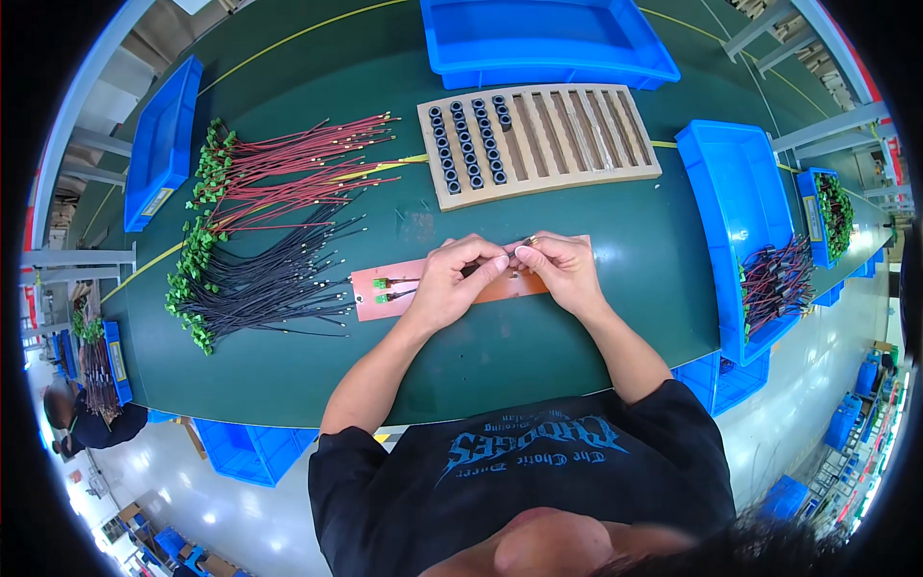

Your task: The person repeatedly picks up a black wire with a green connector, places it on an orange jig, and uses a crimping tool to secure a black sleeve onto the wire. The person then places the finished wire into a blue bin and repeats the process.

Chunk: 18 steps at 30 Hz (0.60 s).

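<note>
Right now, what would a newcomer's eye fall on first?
Probably the red wires and black wires with green connectors, fanned over the left of the table. Next, the tan slotted tray at the table's far middle, black cylinders standing in its left slots. Nearer, the left hand and right hand are close together over a pinkish board.

On the worktop [538, 351], the board [524, 287] lies before the rack [538, 190], whose left slots hold rings [461, 138]. Left of both lie wires [274, 274]; beyond these, the left bin [163, 144]. The far bin [548, 73] sits behind the rack; the right bin [716, 183] holds cables [774, 284].
</note>
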Tool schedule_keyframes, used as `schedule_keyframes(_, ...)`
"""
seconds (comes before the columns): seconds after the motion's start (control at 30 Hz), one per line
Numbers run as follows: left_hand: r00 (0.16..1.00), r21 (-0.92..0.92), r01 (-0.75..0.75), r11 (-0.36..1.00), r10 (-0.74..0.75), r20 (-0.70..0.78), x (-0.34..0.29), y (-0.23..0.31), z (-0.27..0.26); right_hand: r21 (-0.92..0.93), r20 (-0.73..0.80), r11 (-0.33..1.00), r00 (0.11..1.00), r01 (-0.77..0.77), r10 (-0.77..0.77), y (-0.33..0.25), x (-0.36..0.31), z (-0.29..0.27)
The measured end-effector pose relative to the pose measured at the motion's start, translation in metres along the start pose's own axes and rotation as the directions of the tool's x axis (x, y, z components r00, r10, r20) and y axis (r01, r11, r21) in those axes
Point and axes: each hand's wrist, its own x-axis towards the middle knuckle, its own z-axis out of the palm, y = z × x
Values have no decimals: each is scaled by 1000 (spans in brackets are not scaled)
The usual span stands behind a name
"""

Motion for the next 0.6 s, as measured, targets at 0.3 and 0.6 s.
schedule_keyframes(0.3,948,-26,-51,998,41,-315,-2,13,-15,141,21,980,990,-142,141,5,-6,6)
schedule_keyframes(0.6,989,521,-142,841,103,104,-36,41,-52,155,31,980,992,-125,122,10,-10,7)
